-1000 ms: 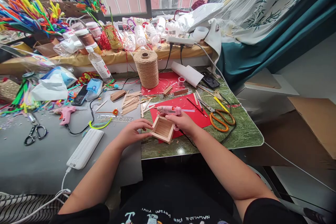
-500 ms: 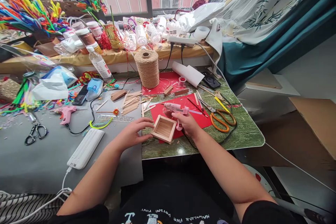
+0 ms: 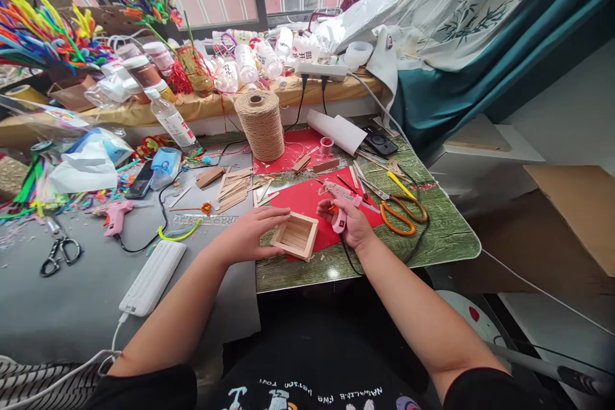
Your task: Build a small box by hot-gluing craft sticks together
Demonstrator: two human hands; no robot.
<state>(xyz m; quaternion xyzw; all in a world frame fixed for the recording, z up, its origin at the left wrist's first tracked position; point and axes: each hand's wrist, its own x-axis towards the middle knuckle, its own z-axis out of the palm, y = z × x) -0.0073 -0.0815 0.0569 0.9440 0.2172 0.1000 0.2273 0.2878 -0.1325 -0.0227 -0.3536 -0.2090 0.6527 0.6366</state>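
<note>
A small open wooden box (image 3: 296, 236), built of thin sticks, sits tilted over the edge of a red sheet (image 3: 312, 195). Around its left side my left hand (image 3: 250, 234) has its fingers at the far corner and its thumb at the near one, gripping it. To the right, my right hand (image 3: 358, 225) is wrapped round the handle of a pink hot glue gun (image 3: 342, 204), whose nozzle points to the upper left, apart from the box. A glue stick (image 3: 372, 206) sticks out of the gun's back end.
Orange-handled scissors (image 3: 401, 213) lie right of the glue gun, by its black cord. Wooden sticks (image 3: 235, 189) and a twine spool (image 3: 261, 131) are beyond the box. A white power bank (image 3: 151, 278), another pink glue gun (image 3: 115, 216) and small scissors (image 3: 60, 250) lie left.
My right hand has moved the glue gun right, away from the box. My left hand has closed in around the box's left side. The whole view has shifted slightly.
</note>
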